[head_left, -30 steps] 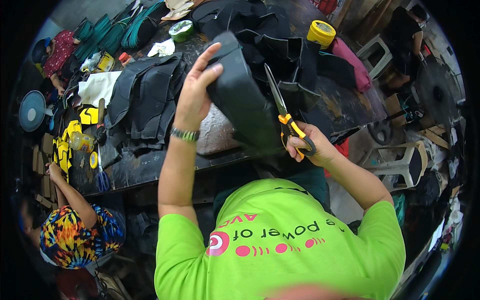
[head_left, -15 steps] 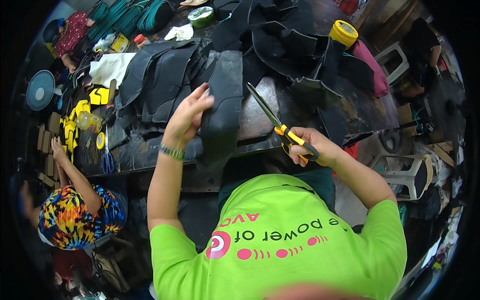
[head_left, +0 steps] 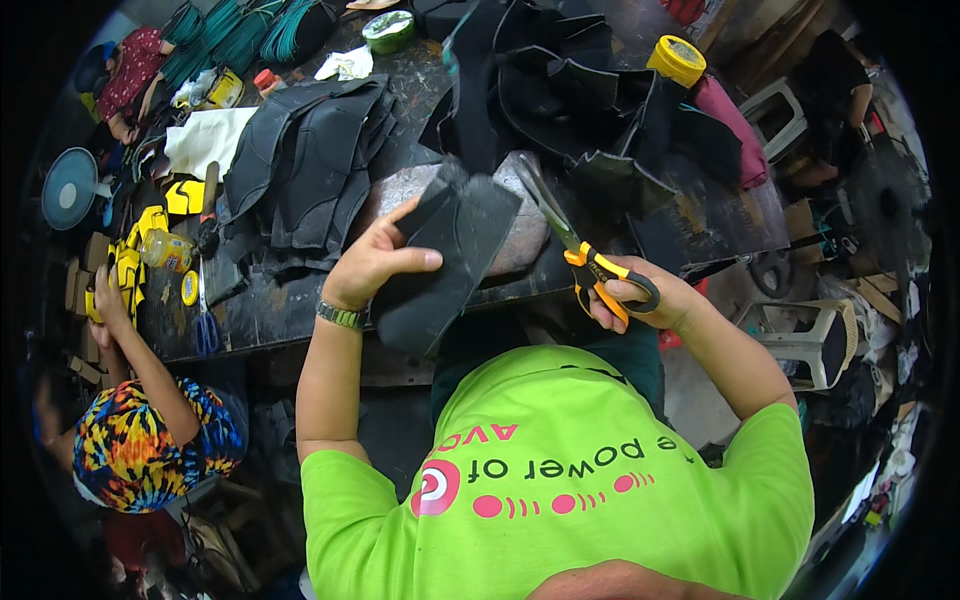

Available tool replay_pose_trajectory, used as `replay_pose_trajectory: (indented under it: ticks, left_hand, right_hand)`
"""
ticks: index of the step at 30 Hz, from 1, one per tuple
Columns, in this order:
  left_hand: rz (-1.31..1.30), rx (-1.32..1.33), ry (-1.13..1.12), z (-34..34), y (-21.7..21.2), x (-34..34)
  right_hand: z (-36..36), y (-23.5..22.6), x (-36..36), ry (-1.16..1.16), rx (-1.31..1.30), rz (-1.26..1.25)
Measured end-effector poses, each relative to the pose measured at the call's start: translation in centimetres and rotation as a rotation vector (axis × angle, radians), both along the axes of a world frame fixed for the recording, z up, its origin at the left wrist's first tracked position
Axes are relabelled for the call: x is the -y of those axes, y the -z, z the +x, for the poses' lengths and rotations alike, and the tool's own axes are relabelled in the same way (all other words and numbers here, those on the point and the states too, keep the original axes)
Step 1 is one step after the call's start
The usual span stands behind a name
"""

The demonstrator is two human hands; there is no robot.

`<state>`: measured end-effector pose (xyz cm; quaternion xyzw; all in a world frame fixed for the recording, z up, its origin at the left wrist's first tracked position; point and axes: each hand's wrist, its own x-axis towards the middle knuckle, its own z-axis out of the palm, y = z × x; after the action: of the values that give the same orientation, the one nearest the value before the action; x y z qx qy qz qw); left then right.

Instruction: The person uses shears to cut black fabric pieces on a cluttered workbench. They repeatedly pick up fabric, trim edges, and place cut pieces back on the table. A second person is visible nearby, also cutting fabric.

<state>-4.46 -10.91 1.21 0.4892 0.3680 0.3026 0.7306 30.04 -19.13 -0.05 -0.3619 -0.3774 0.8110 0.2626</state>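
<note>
Scissors (head_left: pixel 585 255) gripped in right hand (head_left: pixel 640 300); left hand (head_left: pixel 375 262) pinches dark foam piece (head_left: pixel 450 250) edge, apart.

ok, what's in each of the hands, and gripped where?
Left hand grips the black material piece at its left edge. Right hand holds the scissors by their orange handle loops.

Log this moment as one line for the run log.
left hand: grips dark sheet piece | right hand: holds orange-handled scissors | blades beside piece
</note>
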Motion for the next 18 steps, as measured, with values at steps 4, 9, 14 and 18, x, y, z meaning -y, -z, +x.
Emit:
replay_pose_trajectory:
  ticks: [4, 9, 14, 18]
  left_hand:
    - [-0.086, -0.072, 0.026, -1.7, 1.1, 1.0]
    - [-0.017, -0.136, 0.064, -3.6, 1.7, 2.1]
    - [-0.030, -0.045, 0.146, -4.8, 2.8, 2.6]
    - [-0.009, -0.143, 0.054, -5.0, 3.6, 3.0]
  right_hand:
    - [-0.7, 0.6, -0.8, -0.158, 0.043, -0.020]
    - [-1.4, 0.8, -1.5, -0.345, 0.123, 0.017]
    - [-0.8, 0.2, -1.8, -0.320, 0.063, -0.025]
    - [-1.1, 0.3, -2.3, -0.343, 0.169, 0.009]
